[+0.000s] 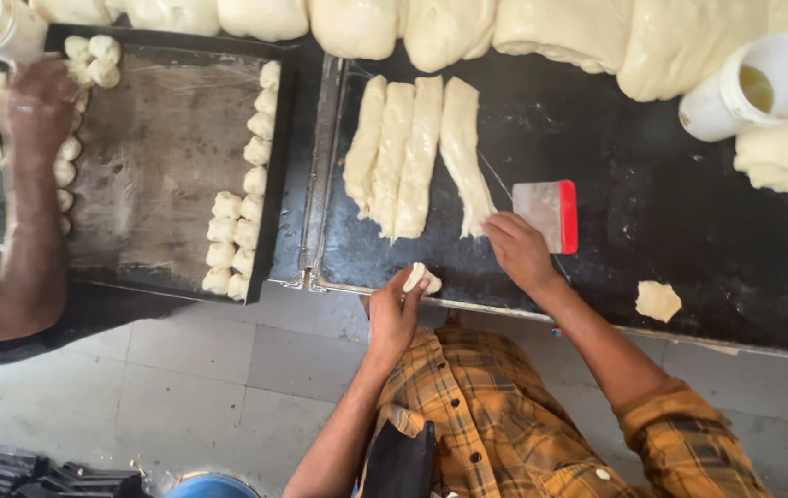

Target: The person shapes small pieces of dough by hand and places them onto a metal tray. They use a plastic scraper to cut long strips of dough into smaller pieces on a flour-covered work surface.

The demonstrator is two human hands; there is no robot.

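My left hand [392,314] pinches a small piece of dough [420,278] at the front edge of the black worktop [652,221]. My right hand [518,249] rests on the worktop, touching the near end of the rightmost dough strip [464,152]. Three more long dough strips [398,152] lie side by side just left of it. A metal scraper with a red handle [548,215] lies flat beside my right hand.
A black tray [159,152] lined with plastic film holds small dough pieces [232,235] along its edges. Another person's hand [39,106] works at its left. Big dough masses [541,32] line the back. A white cup [753,88] and a dough scrap [657,301] sit at right.
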